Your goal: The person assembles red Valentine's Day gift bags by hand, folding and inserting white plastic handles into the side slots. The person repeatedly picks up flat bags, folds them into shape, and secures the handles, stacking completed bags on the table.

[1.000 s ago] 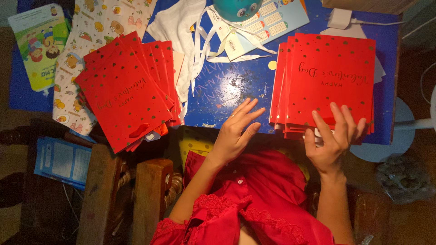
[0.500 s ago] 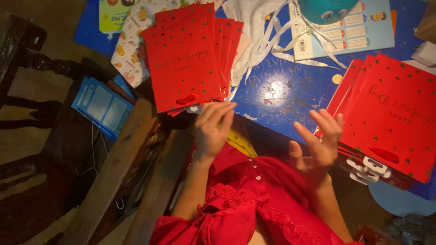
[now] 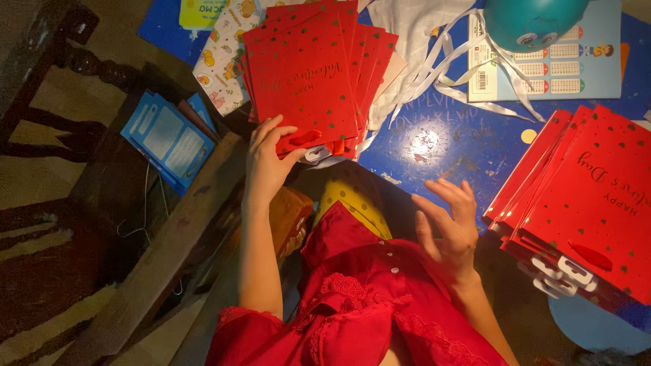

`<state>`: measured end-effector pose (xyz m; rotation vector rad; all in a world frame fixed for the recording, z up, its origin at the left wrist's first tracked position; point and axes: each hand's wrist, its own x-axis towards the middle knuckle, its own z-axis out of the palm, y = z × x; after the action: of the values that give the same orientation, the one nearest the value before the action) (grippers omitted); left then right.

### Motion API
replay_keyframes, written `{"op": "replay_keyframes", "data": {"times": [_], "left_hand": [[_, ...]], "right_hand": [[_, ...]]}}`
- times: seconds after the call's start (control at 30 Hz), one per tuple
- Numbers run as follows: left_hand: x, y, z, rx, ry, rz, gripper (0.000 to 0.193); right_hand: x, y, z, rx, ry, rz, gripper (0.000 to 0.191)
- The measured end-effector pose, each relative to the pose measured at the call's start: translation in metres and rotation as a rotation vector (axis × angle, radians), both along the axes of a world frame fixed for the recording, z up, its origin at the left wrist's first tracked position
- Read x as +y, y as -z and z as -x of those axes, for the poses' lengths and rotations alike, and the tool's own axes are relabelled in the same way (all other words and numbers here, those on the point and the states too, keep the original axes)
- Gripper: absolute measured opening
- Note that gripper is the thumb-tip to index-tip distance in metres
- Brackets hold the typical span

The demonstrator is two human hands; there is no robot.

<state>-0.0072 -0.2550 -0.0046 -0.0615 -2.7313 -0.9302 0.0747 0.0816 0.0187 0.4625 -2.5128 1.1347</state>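
table: blue top (image 3: 468, 146), runs from 12 to 3 o'clock of frame, glare spot near centre.
wood frame: dark chair or bench parts (image 3: 169, 251), 7 to 9 o'clock, off the table edge.
right stack: red gift bags with gold dots (image 3: 597, 196), fanned flat at 3 o'clock on the table, white clips at the near end. No hand on it.
left stack: red gift bags, same kind (image 3: 308, 74), fanned flat at 12 o'clock, near edge overhanging the table edge.
garment: red buttoned top with lace trim (image 3: 366, 305), 6 o'clock, worn by the person.
white cloth: bag with ribbon ties (image 3: 413, 41), 1 o'clock, just beside left stack, ribbons trail toward 2 o'clock.
chart card: light blue printed card (image 3: 569, 68), 2 o'clock, lies flat under the balloon.
balloon: teal, round (image 3: 532, 20), 1 o'clock at top edge, sits on the card.
patterned paper: white sheet with fruit print (image 3: 224, 68), 11 o'clock, tucked under left stack.
blue booklet: small, blue and white (image 3: 166, 139), 9 o'clock, on the dark wood, apart from the table.
left hand: (image 3: 268, 159), 10 o'clock of the body, thumb and fingers pinched on the near bottom edge of the top bag of left stack, by its red ribbon handle.
right hand: (image 3: 447, 227), 4 o'clock of centre, fingers spread and loosely curled, holds nothing, hangs over the table edge, near right stack but not touching.
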Motion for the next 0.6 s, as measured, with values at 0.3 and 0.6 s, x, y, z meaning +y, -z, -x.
{"op": "replay_keyframes", "data": {"times": [0.3,0.6], "left_hand": [[0.042,0.008,0.016,0.215,-0.056,0.074,0.028],[0.08,-0.004,-0.009,0.213,0.014,0.022,0.013]], "right_hand": [[-0.016,0.001,0.023,0.008,-0.075,0.007,0.029],[-0.054,0.012,0.071,0.063,-0.11,0.119,0.049]]}}
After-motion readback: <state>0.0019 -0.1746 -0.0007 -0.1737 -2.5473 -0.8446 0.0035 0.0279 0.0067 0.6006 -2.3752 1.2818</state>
